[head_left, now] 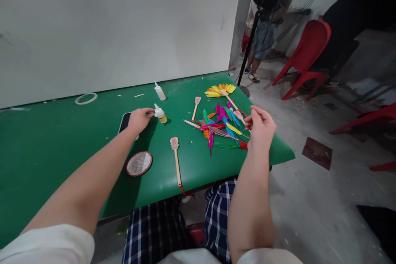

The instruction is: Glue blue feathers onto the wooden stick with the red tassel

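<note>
Left hand (138, 121) extended forward, right hand (262, 128) raised, fingers (260, 112) curled

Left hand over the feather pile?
No, the left hand is at the yellow-labelled bottle, while the loose feathers lie nearer the right hand.

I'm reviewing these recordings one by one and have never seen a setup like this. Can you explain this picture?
There is no machine: these are a person's bare hands, seen from a camera worn on their head, looking forward and down. On the green table lie loose coloured feathers, a yellow feather fan, wooden sticks, a round red-rimmed dish and a phone; two white bottles stand there too. The left hand is right at the yellow-labelled bottle, apparently touching it. The right hand is by the feathers' right side; whether it grips the nearby stick is unclear.
</note>
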The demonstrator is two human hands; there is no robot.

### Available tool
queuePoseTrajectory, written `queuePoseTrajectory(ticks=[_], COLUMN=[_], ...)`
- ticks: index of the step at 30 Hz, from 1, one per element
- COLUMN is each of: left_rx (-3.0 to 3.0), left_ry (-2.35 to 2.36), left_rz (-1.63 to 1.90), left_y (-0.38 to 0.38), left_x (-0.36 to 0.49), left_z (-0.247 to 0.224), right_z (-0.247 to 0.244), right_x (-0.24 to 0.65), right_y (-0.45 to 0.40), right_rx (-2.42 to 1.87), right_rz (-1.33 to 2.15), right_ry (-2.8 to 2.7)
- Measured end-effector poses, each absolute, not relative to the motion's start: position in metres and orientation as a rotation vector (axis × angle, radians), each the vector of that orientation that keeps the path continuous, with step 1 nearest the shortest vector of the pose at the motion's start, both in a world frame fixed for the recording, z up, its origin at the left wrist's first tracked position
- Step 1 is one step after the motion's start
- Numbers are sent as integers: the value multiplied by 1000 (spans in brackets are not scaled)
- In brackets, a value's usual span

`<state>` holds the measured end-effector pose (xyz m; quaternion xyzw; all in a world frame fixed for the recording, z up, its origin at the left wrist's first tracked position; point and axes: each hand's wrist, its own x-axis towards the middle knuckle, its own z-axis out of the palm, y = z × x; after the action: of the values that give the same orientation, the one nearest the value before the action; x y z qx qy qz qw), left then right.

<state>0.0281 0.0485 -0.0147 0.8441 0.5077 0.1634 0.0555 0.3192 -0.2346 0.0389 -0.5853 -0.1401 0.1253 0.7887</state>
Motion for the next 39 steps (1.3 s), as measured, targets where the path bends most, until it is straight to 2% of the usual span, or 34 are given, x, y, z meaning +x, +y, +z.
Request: queuePoseTrajectory(ticks=[6, 11, 15, 21, 27, 34, 39], left_rx=[2401, 1916, 1738, 1464, 1358, 1465, 1573], left_ry=[1608, 1525, 1444, 1335, 1155, 1002, 1032], left_rz=[654, 1063, 1224, 1405, 1461, 1376, 1307], left_y=[45, 46, 45, 27, -4, -61, -73], left_x=[27, 26, 28, 36, 42, 45, 42], left_z=[-9, -12, -12, 11, 33, 30, 26], right_z=[34, 20, 11, 5, 3, 4, 8], right_x=[322, 330, 335, 334, 326, 315, 308], right_y=[-236, -236, -234, -230, -226, -219, -216], right_rx=[-1524, -1926, -2231, -2445, -2555, -2590, -2585], right_rz=[287, 340, 394, 472, 472, 467, 499], right_ry=[-414, -586, -708, -772, -851, -944, -964])
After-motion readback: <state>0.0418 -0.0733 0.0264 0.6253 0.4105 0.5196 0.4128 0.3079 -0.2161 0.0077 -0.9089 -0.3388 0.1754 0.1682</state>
